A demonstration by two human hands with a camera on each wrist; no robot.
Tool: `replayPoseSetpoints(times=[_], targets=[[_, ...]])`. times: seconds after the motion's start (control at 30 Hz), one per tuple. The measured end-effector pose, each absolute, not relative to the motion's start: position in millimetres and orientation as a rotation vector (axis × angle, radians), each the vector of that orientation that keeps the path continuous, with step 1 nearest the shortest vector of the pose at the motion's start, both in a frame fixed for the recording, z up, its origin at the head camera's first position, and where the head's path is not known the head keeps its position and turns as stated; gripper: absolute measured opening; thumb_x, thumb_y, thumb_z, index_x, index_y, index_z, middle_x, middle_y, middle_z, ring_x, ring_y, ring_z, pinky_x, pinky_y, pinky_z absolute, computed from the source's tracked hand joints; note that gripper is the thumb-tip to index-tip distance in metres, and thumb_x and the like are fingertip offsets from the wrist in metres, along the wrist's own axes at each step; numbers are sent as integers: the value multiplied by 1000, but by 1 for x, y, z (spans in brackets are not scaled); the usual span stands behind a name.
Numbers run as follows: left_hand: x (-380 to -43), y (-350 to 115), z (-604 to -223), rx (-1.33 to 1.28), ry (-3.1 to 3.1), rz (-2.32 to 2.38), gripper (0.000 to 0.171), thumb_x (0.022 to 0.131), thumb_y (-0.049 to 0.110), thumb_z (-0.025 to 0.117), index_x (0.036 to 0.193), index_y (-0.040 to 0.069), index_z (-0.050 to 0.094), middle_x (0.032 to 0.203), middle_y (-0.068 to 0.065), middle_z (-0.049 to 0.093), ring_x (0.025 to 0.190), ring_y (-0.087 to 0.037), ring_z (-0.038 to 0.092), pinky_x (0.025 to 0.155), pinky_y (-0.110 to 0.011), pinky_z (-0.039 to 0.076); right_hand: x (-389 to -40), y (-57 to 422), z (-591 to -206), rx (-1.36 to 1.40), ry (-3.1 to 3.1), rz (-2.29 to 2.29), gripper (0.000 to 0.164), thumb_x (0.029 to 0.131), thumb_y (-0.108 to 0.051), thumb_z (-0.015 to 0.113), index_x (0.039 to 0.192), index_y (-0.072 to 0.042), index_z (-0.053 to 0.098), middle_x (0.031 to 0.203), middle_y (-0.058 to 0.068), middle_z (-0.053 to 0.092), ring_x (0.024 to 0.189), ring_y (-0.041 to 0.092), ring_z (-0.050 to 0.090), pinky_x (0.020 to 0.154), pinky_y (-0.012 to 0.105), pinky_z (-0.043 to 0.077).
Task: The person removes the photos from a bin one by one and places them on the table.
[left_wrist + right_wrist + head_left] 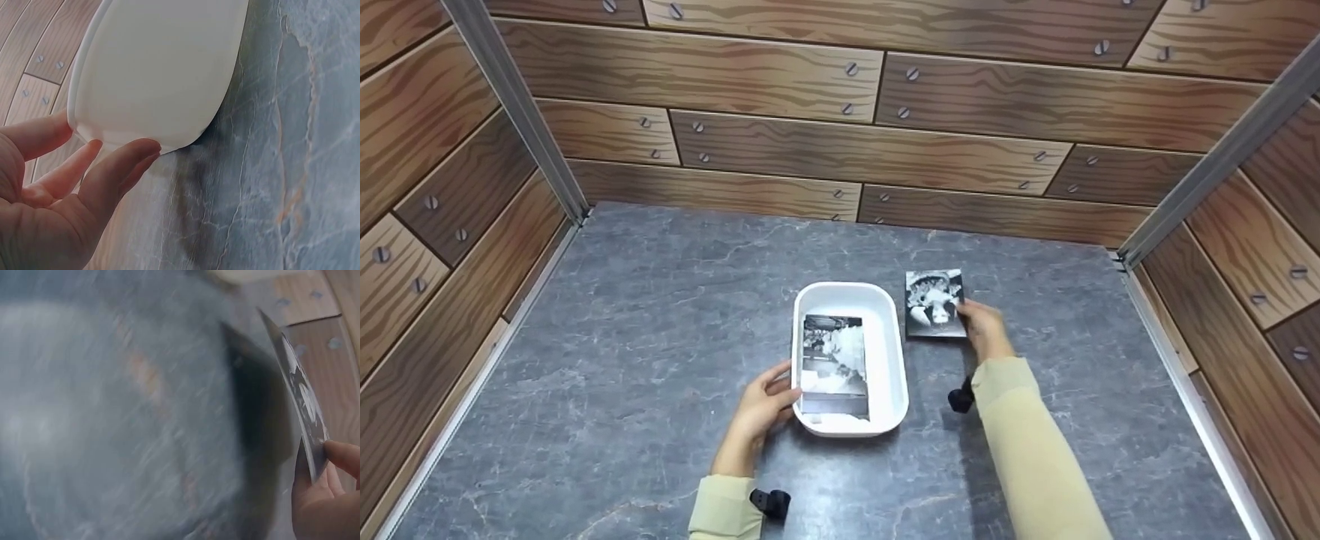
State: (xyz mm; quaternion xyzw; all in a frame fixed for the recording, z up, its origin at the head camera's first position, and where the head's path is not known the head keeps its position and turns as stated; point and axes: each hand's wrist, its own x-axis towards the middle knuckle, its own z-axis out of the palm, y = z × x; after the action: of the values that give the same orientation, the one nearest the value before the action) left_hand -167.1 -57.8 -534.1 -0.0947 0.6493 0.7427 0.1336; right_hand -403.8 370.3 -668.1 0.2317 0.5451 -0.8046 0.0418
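Observation:
A white plastic tub (890,360) with rounded corners stands on the grey tabletop. My left hand (765,405) grips its left side, thumb at the rim and fingertips against the outer wall; the left wrist view shows this hand (73,174) at the tub's wall (157,73). Inside the tub lie black-and-white photo cards (834,356), one partly over another. To the right of the tub, my right hand (986,330) pinches another black-and-white photo card (934,304) by its right edge. In the right wrist view that card (304,396) appears nearly edge-on, raised off the tabletop.
The marbled grey tabletop (652,315) is bounded by wood-patterned panels (780,142) at the back and both sides. Metal posts (521,112) stand at the back corners. A black wrist device (771,504) sits at the left cuff, another (961,399) at the right.

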Motion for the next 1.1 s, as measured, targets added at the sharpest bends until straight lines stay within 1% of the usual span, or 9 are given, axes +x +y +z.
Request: replayPoseSetpoints(times=[0.3,0.4,0.53,0.6,0.7,0.8,0.9,0.97,1.1], targets=[[-169,-58,-534,-267,1862,2154,60,90,-3,59,145,-6,36,137,-35,46,100,-25,66,74,-28,58,-408,372,-695,980,2201,-2266,21,74,-1,75,94,-7,78,93,2,75,89,8,64,76,16,52],[-169,-58,-534,-266,1870,2155,59,90,-4,58,144,-6,36,137,-36,46,101,-26,65,77,-30,58,-386,344,-650,1024,2402,-2067,25,77,-5,75,102,-5,76,103,9,74,101,17,64,85,22,52],[-169,-59,-535,-269,1873,2160,58,90,-4,58,144,-7,36,136,-37,47,105,-29,64,81,-34,58,-342,300,-571,977,2549,-1790,35,89,-8,65,121,5,64,128,19,62,123,30,54,105,34,43],[-169,-59,-536,-262,1862,2169,58,90,-4,58,144,-8,36,136,-37,46,107,-31,63,83,-36,58,-329,290,-552,941,2616,-1716,35,92,-8,61,123,8,61,130,22,58,125,33,51,108,35,40],[-169,-59,-536,-257,1843,2179,59,90,-4,57,144,-8,35,137,-37,45,107,-30,63,85,-37,57,-320,287,-540,916,2659,-1630,37,94,-13,57,125,8,59,132,22,55,129,34,48,110,37,37],[-169,-59,-535,-261,1842,2190,58,91,-4,57,144,-8,35,135,-37,47,102,-28,65,83,-35,58,-329,302,-553,888,2586,-1787,35,89,-18,65,118,1,68,122,18,66,120,29,57,104,34,44],[-169,-59,-534,-265,1837,2204,58,90,-5,57,144,-8,35,133,-37,49,97,-24,66,80,-33,59,-356,329,-586,868,2399,-2102,48,80,-24,77,122,-4,67,118,9,69,108,19,62,93,25,49],[-169,-58,-534,-264,1832,2212,58,90,-5,57,144,-8,35,132,-37,50,97,-24,66,80,-34,59,-362,334,-590,898,2244,-2260,63,78,-27,81,133,-6,58,128,7,64,106,15,59,85,20,48],[-168,-58,-535,-274,1848,2192,58,90,-5,57,144,-8,35,133,-37,49,101,-27,66,80,-34,58,-321,301,-520,884,2020,-2300,73,90,-28,68,151,-9,32,151,7,43,125,17,49,95,21,46]])
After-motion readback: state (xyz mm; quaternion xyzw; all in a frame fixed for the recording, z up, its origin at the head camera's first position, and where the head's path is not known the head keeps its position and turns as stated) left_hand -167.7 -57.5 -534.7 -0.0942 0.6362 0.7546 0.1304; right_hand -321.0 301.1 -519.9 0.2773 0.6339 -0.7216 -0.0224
